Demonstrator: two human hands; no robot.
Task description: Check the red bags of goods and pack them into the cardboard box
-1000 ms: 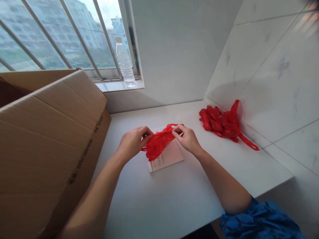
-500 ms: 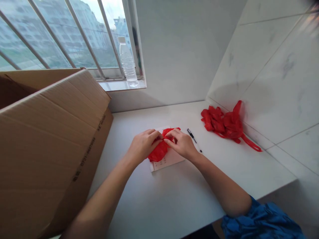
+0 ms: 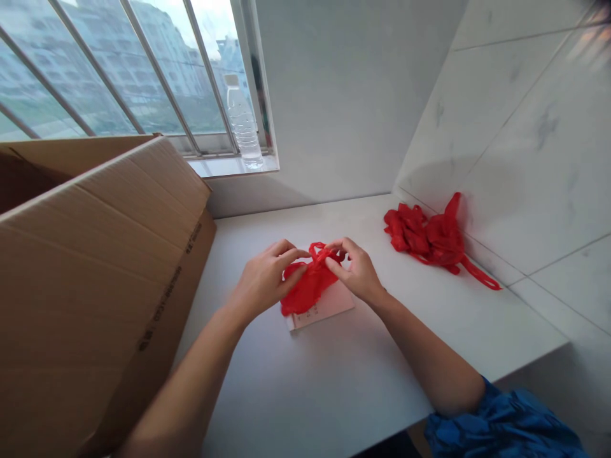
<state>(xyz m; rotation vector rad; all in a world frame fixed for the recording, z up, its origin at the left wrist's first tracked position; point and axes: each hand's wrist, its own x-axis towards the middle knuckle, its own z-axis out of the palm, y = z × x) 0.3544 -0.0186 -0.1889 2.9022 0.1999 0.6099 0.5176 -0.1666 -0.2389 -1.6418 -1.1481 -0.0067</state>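
- Fingers point(image 3: 335, 253) of the right hand point(image 3: 357, 272) pinch a handle loop point(image 3: 321, 249) of the red plastic bag point(image 3: 310, 289)
- Left hand point(image 3: 264, 284) rests its slightly spread, curved fingers against the bag (whether they grip is unclear)
- Bag lies partly over the printed card point(image 3: 331, 306)
- Light, limp film, likely slippery: handle loops offer the surest hold
- Second red bag point(image 3: 429, 235) lies well right of the card

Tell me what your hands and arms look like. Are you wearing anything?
The left hand and right hand are bare, with no gloves, rings or watch showing. The right forearm ends in a crumpled, shiny blue sleeve; no sleeve shows on the left arm.

Pale paper card point(image 3: 328, 308) partly under red plastic bag point(image 3: 308, 289), print too small to read; brown cardboard box point(image 3: 95, 299) cut off at left edge
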